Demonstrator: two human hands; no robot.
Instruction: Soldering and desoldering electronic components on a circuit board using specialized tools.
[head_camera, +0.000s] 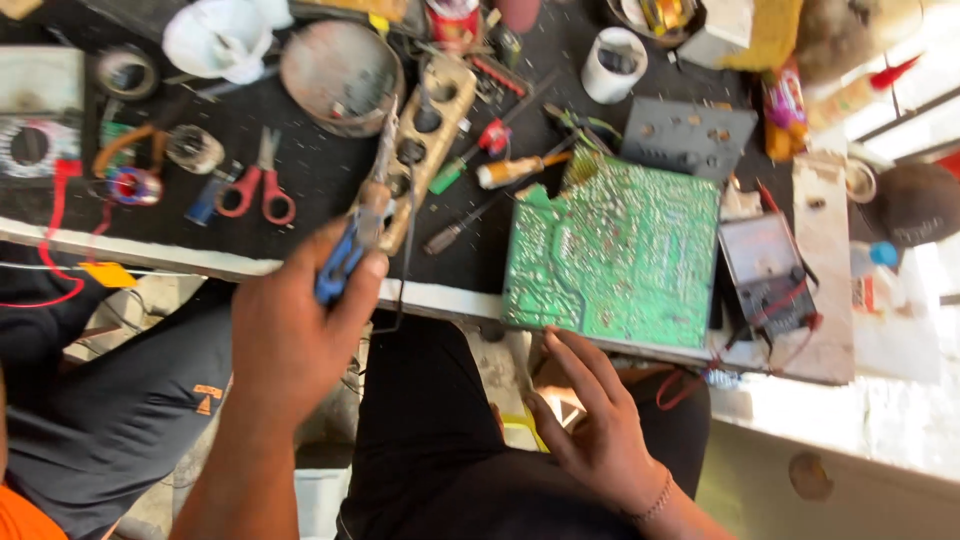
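In the middle left of the frame the left hand (295, 330) is closed around the blue handle of a soldering iron (365, 215). The long axis of the iron runs upward and a little to the right, so the tip points to the top of the frame, over a wooden socket strip (432, 130).

The green circuit board (612, 250) lies flat at the table edge, to the right of the iron and well apart from its tip. The right hand (595, 420) is nearer to it: the fingers are spread open, holding nothing, and the fingertips touch the lower edge of the board.

Just right of the board lies a grey analogue multimeter (765, 275) with red leads. Red-handled scissors (258, 185) lie at the upper left, and a white roll of tape (613, 65) stands at the top centre. At the upper right is a small red and yellow packet (785, 110); its label is too blurred to read.
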